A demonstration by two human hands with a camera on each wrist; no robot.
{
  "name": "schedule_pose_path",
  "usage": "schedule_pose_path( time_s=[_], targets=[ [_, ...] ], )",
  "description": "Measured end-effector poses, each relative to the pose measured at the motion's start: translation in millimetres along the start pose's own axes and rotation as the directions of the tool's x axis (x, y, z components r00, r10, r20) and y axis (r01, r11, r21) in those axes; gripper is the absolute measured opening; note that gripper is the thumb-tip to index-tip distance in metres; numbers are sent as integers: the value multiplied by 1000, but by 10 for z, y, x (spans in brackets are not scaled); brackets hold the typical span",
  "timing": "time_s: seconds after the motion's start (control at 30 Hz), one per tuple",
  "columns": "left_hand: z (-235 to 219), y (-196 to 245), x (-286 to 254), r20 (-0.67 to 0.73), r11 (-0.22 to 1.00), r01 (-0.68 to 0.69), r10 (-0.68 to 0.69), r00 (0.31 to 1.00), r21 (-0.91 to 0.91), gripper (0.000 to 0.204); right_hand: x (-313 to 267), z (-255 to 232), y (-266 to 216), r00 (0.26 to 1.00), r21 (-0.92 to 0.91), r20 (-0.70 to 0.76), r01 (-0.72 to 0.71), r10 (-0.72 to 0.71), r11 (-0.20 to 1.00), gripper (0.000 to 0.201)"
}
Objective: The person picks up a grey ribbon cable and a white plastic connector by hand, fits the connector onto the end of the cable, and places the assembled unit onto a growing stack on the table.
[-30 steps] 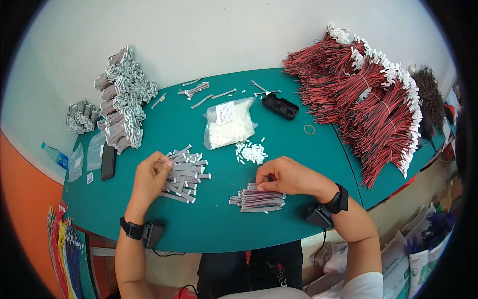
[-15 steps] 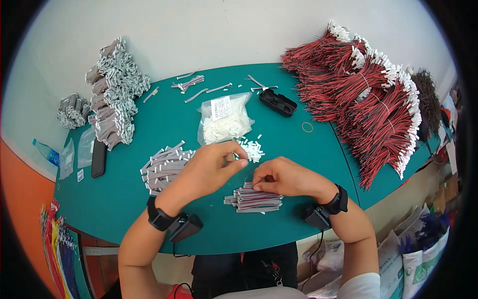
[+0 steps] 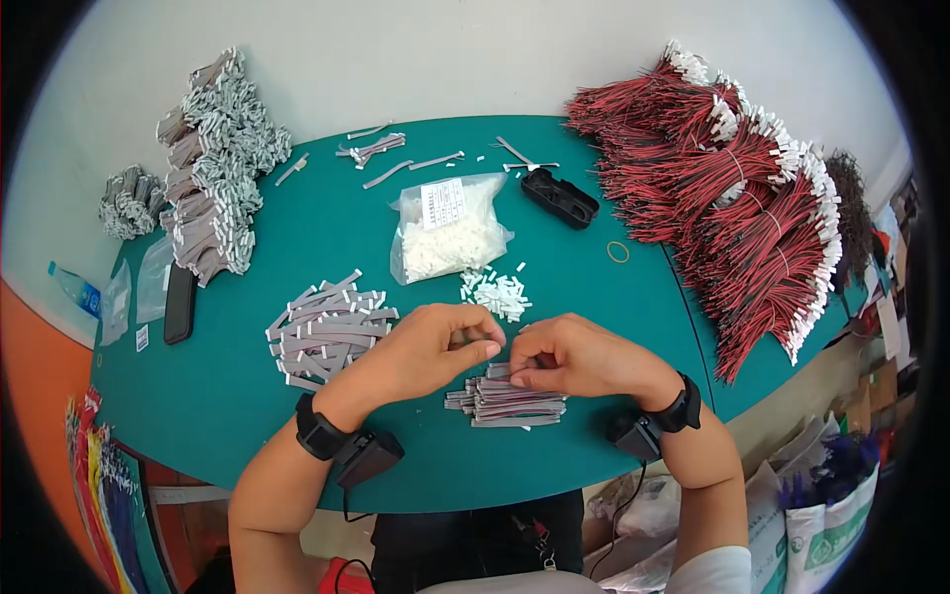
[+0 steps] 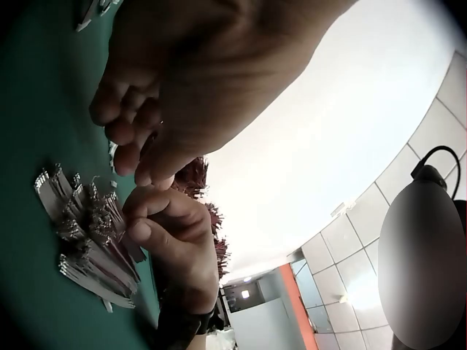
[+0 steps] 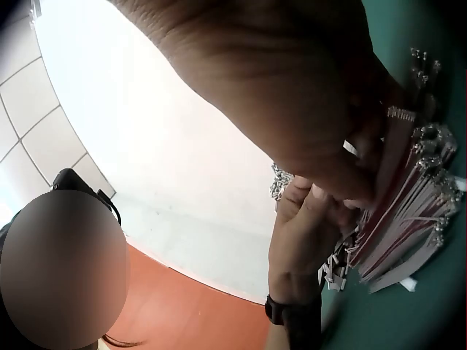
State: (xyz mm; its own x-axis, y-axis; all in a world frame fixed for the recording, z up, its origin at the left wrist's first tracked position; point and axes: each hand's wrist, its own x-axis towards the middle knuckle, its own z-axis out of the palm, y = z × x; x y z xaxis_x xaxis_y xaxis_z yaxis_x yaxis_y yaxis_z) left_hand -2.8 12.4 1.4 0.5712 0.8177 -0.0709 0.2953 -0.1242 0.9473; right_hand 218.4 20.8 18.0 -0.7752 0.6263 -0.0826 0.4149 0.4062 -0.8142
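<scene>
The left hand (image 3: 430,351) is held over the table beside the right hand (image 3: 584,361), fingers curled. In the left wrist view its thumb and forefinger come together, a small pale piece (image 4: 169,182) barely showing at the tips. The right hand pinches a grey ribbon cable at the upper edge of a stacked bundle of grey-and-red ribbon cables (image 3: 510,401); its fingertips are partly hidden in the right wrist view. Just above the hands lies a heap of small white connectors (image 3: 500,295). Left of them spread loose grey cables with white ends (image 3: 327,332).
A bag of white connectors (image 3: 450,233) lies behind the heap, with an open black case (image 3: 559,198) to its right. Large red-and-black wire bundles (image 3: 732,198) fill the right side. Grey cable bundles (image 3: 213,168) and a dark phone (image 3: 180,302) are at the left.
The left hand has moved right from the loose grey cables, past the white heap, to beside the right hand. The right hand has stayed at the bundle.
</scene>
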Motion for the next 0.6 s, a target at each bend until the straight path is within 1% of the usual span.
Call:
schedule_pose_path(
  time_s=[0.03, 0.13, 0.23, 0.33, 0.43, 0.5, 0.53, 0.6],
  targets=[
    [-13, -5, -3, 30, 1000, 17, -16, 999, -21, 12, -7, -3, -4, 1000, -4, -6, 0, 0, 1000, 11],
    [-64, -36, -1, 90, 999, 6, -1, 996, -46, 12, -7, -21, -15, 999, -16, -31, 11, -11, 1000, 11],
    [-60, -43, -16, 94, 994, -21, 31, 995, -103, 11, -11, -29, 5, 998, -19, -50, 22, -23, 1000, 11],
    [-99, 79, -32, 176, 996, 73, -80, 981, 49, 13, -20, -37, 11, 997, -9, -67, 27, -28, 1000, 12],
    [-101, -53, -17, 174, 998, 55, -50, 984, -29, 13, -20, -43, 6, 996, 13, -87, 39, -38, 999, 13],
    [-101, -29, -21, 169, 998, 58, -57, 984, 4, 12, -19, -33, 33, 993, 39, -96, 73, -69, 997, 14],
    [-102, -16, -26, 167, 998, 60, -62, 984, 19, 12, -22, -37, 32, 995, 32, -85, 64, -61, 997, 14],
    [-104, -4, -33, 152, 998, 66, -64, 986, -6, 11, -24, -53, 27, 997, 18, -61, 47, -46, 999, 15]
  ],
)
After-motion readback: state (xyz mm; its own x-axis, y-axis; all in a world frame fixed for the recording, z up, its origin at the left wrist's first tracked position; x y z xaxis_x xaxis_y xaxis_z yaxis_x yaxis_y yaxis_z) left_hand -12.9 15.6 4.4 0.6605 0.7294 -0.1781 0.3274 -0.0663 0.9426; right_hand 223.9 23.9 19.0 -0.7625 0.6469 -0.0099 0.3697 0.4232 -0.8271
